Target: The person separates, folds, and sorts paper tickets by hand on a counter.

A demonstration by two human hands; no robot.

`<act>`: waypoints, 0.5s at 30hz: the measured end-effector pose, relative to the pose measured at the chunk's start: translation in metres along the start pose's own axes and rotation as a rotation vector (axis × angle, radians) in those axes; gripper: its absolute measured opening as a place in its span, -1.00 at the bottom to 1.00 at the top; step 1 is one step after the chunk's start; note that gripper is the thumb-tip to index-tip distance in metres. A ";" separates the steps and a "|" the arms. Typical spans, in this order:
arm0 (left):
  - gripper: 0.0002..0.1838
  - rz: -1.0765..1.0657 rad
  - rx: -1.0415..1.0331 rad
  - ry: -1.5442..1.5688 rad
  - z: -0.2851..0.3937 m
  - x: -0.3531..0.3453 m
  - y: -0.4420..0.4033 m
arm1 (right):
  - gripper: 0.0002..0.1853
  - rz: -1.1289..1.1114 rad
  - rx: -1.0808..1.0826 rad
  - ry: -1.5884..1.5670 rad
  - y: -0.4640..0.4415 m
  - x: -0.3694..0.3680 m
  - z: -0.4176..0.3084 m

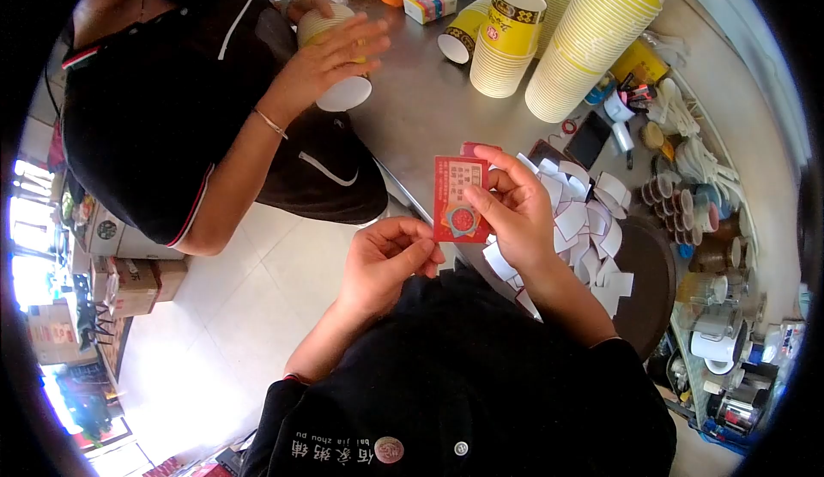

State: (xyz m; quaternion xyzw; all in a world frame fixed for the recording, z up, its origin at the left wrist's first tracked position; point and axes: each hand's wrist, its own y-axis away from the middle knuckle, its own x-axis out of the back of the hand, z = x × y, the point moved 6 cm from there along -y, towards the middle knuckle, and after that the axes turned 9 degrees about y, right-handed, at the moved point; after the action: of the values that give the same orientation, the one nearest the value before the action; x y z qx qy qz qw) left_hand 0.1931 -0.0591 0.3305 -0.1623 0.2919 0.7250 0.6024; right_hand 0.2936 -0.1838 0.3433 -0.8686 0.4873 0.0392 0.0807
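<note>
My right hand point(519, 211) pinches a red printed card point(461, 204) between thumb and fingers. Part of a second red piece point(469, 147) shows behind its top edge. My left hand point(390, 262) is closed, thumb against curled fingers, at the lower left corner of the card; whether it grips that corner is hidden. Beside and under my right forearm lies a pile of loose white paper pieces point(571, 224), some with reddish edges.
Across the metal table point(412, 74), a person's hand point(339, 52) is at a paper cup point(346, 93). Tall stacks of yellow cups point(592, 35) and a shorter cup stack point(506, 44) stand at the back. A phone point(588, 140) lies near the pile; a dark round stool point(644, 280) is at right.
</note>
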 end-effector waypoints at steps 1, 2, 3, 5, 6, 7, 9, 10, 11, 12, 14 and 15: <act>-0.90 0.001 0.000 0.004 0.001 0.000 0.000 | -0.57 0.000 0.001 0.007 0.000 0.000 0.000; -0.90 0.003 0.001 0.008 0.001 0.000 0.000 | -0.57 0.001 0.000 0.008 0.000 0.000 0.000; -0.90 0.002 0.001 0.009 0.000 0.000 0.000 | -0.57 0.003 0.001 0.005 -0.001 -0.001 0.000; -0.91 0.017 -0.008 0.010 0.001 0.002 -0.001 | -0.57 0.006 0.001 0.003 -0.001 -0.001 0.001; -0.91 0.018 -0.008 0.010 0.000 0.002 -0.001 | -0.57 0.002 -0.001 -0.006 -0.001 -0.001 0.002; -0.92 0.002 -0.026 0.004 0.001 0.003 -0.002 | -0.56 -0.001 -0.003 -0.014 0.000 -0.001 0.003; -0.92 -0.014 -0.042 -0.001 0.002 0.003 -0.002 | -0.55 0.009 -0.021 0.035 0.000 -0.003 0.011; -0.93 -0.028 -0.057 0.006 0.003 0.004 -0.002 | -0.53 0.018 -0.038 0.084 0.001 -0.004 0.014; -0.93 -0.042 -0.072 0.012 0.004 0.003 -0.001 | -0.53 0.019 -0.040 0.084 0.001 -0.004 0.014; -0.93 -0.042 -0.070 0.012 0.004 0.003 -0.001 | -0.54 0.089 0.173 0.432 0.003 -0.003 -0.001; -0.93 0.041 -0.122 -0.151 0.006 0.006 -0.001 | -0.64 0.140 0.425 0.685 0.011 -0.008 -0.018; -0.93 0.041 -0.121 -0.151 0.007 0.005 -0.001 | -0.64 0.140 0.424 0.685 0.014 -0.009 -0.021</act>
State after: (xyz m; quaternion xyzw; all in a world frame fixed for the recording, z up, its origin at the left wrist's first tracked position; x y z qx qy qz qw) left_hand 0.1939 -0.0512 0.3328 -0.1375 0.2046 0.7638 0.5966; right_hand 0.2771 -0.1875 0.3637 -0.7602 0.5412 -0.3483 0.0883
